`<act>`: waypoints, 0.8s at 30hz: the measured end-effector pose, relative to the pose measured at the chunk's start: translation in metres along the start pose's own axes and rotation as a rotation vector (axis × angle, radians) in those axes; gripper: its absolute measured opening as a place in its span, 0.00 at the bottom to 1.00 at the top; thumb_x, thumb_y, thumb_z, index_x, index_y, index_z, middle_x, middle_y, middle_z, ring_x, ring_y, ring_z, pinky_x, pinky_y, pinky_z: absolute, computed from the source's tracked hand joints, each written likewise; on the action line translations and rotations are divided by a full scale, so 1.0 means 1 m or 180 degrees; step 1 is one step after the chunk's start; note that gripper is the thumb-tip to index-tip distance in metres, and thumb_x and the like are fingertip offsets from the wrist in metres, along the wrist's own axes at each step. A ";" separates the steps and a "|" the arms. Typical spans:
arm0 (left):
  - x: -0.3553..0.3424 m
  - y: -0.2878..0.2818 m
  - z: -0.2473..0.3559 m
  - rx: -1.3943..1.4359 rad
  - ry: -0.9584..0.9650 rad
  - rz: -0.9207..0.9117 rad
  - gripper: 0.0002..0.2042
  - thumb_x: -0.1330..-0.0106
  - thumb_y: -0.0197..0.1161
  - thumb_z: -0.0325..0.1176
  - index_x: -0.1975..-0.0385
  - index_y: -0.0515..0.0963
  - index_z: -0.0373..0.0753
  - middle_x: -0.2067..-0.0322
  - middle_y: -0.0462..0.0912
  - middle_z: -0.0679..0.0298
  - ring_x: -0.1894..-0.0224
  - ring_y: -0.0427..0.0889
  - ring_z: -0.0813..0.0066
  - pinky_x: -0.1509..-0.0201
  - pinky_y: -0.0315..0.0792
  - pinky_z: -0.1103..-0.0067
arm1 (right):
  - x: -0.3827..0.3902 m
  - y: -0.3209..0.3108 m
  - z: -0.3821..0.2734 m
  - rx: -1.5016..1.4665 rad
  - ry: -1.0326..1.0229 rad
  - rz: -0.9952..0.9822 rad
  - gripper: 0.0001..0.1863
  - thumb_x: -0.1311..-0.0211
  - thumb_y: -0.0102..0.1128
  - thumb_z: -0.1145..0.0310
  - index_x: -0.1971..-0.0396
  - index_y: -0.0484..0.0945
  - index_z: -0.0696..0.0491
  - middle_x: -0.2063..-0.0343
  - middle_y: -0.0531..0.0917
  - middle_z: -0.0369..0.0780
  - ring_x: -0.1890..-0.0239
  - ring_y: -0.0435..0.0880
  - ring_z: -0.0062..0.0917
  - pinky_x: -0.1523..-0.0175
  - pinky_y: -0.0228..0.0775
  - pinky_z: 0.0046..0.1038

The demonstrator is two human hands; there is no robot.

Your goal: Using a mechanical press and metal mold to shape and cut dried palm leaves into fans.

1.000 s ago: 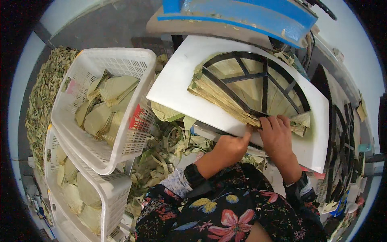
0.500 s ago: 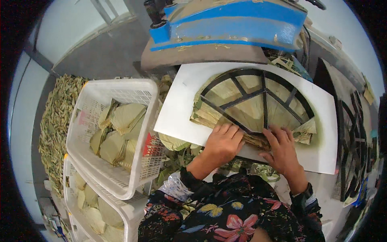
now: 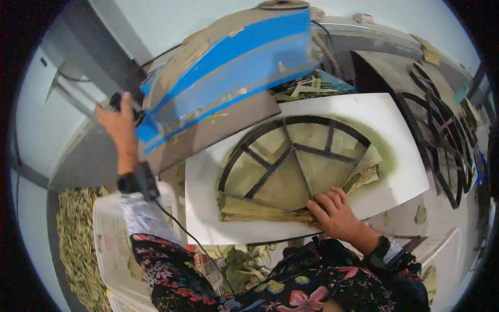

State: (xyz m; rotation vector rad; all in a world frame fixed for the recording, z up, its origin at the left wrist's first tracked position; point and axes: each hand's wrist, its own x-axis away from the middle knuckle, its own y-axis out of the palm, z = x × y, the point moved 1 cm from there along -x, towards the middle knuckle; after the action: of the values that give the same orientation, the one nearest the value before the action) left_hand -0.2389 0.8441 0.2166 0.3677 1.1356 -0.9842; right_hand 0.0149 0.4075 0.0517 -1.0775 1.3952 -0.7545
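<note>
Loose leaves (image 3: 247, 268) lie below the near edge of a white board (image 3: 400, 171), and a white crate (image 3: 112, 226) stands off its near left corner. At that near edge, the right hand (image 3: 337, 216) bends over folded leaves (image 3: 260, 209), fingers pressed close together; the thumb is hidden, so whether it pinches cannot be told. Its position suggests a steadying hold on leaves and frame alike. The black frame (image 3: 293, 147), fan-shaped, lies flat over leaves at the middle of the board. Its rounded rim faces the board's far side, its point the near edge beside the right hand; its long axis runs roughly along the board's length, slanting from near left to far right. Beyond the board's far left corner, the left hand (image 3: 119, 130) is at a black knob (image 3: 139, 117) on a blue machine (image 3: 228, 73), fingers spread, perhaps placed for a hold; whether they grip is unclear.
</note>
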 end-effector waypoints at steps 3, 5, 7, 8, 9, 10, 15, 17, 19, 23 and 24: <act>-0.026 0.026 -0.019 0.0678 -0.0815 -0.0339 0.33 0.46 0.65 0.42 0.46 0.61 0.27 0.49 0.67 0.49 0.47 0.67 0.61 0.43 0.59 0.72 | 0.003 -0.003 0.000 -0.0051 -0.0112 -0.0039 0.25 0.51 0.53 0.65 0.49 0.68 0.52 0.58 0.72 0.43 0.54 0.71 0.34 0.45 0.58 0.42; -0.026 0.035 -0.026 0.0585 -0.1154 -0.0545 0.30 0.45 0.63 0.40 0.47 0.63 0.28 0.51 0.69 0.52 0.50 0.69 0.64 0.45 0.62 0.74 | 0.004 0.001 0.004 0.0040 -0.0116 -0.0069 0.25 0.51 0.52 0.66 0.48 0.68 0.52 0.57 0.72 0.43 0.55 0.71 0.33 0.45 0.58 0.41; -0.024 0.031 -0.033 0.0758 -0.0834 -0.0630 0.24 0.44 0.60 0.36 0.50 0.67 0.29 0.55 0.73 0.55 0.55 0.72 0.69 0.48 0.64 0.76 | 0.006 0.002 0.006 0.0157 -0.0219 -0.0087 0.25 0.50 0.48 0.67 0.47 0.67 0.52 0.57 0.73 0.43 0.58 0.71 0.32 0.46 0.58 0.38; -0.027 0.029 -0.033 0.0773 -0.0806 -0.0643 0.24 0.44 0.60 0.36 0.50 0.67 0.29 0.55 0.73 0.55 0.55 0.72 0.69 0.48 0.64 0.76 | 0.004 0.000 0.006 0.0159 -0.0195 -0.0065 0.25 0.50 0.48 0.67 0.47 0.67 0.52 0.57 0.73 0.43 0.58 0.71 0.32 0.46 0.58 0.38; -0.030 0.026 -0.032 0.0711 -0.0844 -0.0640 0.22 0.43 0.59 0.35 0.51 0.67 0.29 0.56 0.73 0.56 0.56 0.72 0.69 0.49 0.64 0.77 | 0.003 -0.002 0.005 0.0166 -0.0250 -0.0038 0.25 0.49 0.48 0.67 0.47 0.66 0.52 0.57 0.73 0.43 0.58 0.71 0.31 0.46 0.58 0.38; -0.032 0.019 -0.033 0.0637 -0.0881 -0.0630 0.21 0.43 0.59 0.34 0.52 0.68 0.29 0.56 0.73 0.57 0.56 0.71 0.70 0.49 0.64 0.77 | 0.002 -0.003 0.003 0.0168 -0.0316 -0.0009 0.26 0.49 0.48 0.67 0.47 0.66 0.53 0.57 0.73 0.43 0.58 0.71 0.31 0.46 0.59 0.38; 0.007 -0.008 0.021 0.1035 -0.1042 -0.0857 0.22 0.41 0.56 0.35 0.48 0.66 0.30 0.55 0.72 0.56 0.54 0.71 0.68 0.48 0.63 0.78 | 0.002 -0.005 0.007 0.0157 -0.0281 0.0024 0.25 0.48 0.47 0.68 0.46 0.65 0.53 0.57 0.73 0.43 0.58 0.71 0.32 0.48 0.60 0.37; 0.026 -0.034 0.051 0.0920 -0.0910 -0.0797 0.22 0.40 0.55 0.35 0.48 0.66 0.30 0.54 0.71 0.56 0.54 0.71 0.69 0.47 0.63 0.78 | 0.003 -0.002 0.006 0.0120 -0.0332 0.0043 0.25 0.48 0.47 0.68 0.46 0.65 0.53 0.57 0.73 0.43 0.58 0.71 0.32 0.48 0.60 0.36; 0.043 -0.056 0.081 0.0824 -0.0768 -0.0738 0.22 0.39 0.54 0.35 0.47 0.66 0.30 0.54 0.71 0.56 0.54 0.71 0.69 0.47 0.63 0.78 | 0.003 0.004 0.006 0.0187 -0.0359 0.0353 0.30 0.57 0.61 0.63 0.49 0.68 0.52 0.58 0.72 0.41 0.56 0.71 0.32 0.47 0.58 0.37; 0.088 -0.096 0.157 0.0988 -0.0787 -0.0922 0.20 0.35 0.50 0.36 0.48 0.67 0.31 0.53 0.72 0.56 0.51 0.70 0.70 0.45 0.62 0.78 | 0.002 -0.004 0.008 -0.0211 -0.0309 0.0532 0.34 0.60 0.65 0.60 0.49 0.68 0.54 0.57 0.72 0.42 0.53 0.70 0.34 0.45 0.59 0.39; 0.098 -0.106 0.171 0.0988 -0.0772 -0.0931 0.20 0.35 0.50 0.36 0.48 0.67 0.31 0.53 0.72 0.56 0.51 0.70 0.70 0.45 0.62 0.78 | 0.000 -0.014 0.007 -0.0530 -0.0294 0.0616 0.35 0.60 0.66 0.59 0.49 0.67 0.55 0.55 0.71 0.43 0.52 0.69 0.36 0.45 0.58 0.40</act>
State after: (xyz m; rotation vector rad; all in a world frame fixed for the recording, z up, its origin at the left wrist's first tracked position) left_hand -0.2160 0.6216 0.2248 0.3240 0.8293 -1.4301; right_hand 0.0247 0.4035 0.0636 -1.0728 1.4775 -0.4496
